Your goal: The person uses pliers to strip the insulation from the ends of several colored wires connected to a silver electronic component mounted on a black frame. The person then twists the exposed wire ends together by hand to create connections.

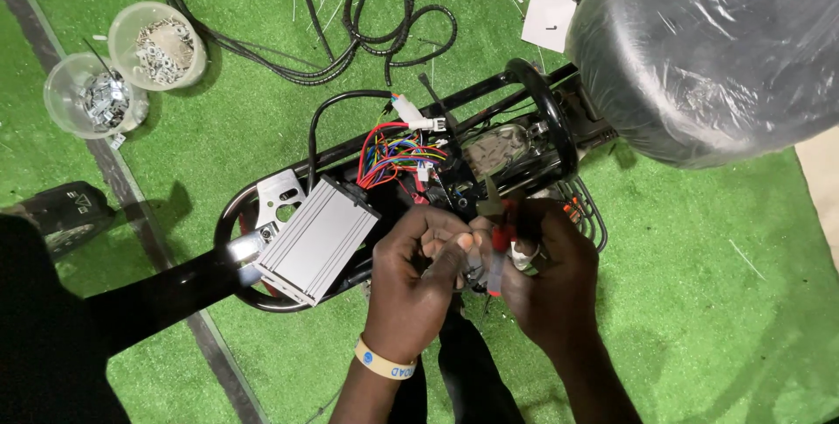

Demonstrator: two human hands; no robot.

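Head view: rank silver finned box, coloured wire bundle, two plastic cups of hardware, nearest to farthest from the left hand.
From the left hand:
1. Silver finned box, just to its left, close beside it.
2. Coloured wire bundle, above the hand, on the black frame.
3. Two plastic cups of hardware, far upper left on the green turf. Too close to rank against each other.

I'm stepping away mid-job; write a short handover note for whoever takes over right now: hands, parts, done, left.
Left hand: closed around a small part by the frame, too hidden to name.
Right hand: grips red-handled pliers, tips pointing into the frame's wiring.
Parts: silver controller box lies on the frame; coloured wires spill out loose; two tubs of fasteners on the turf at upper left; wrapped seat at upper right.
Done: box sits in place.
Left: wires not tidied yet.
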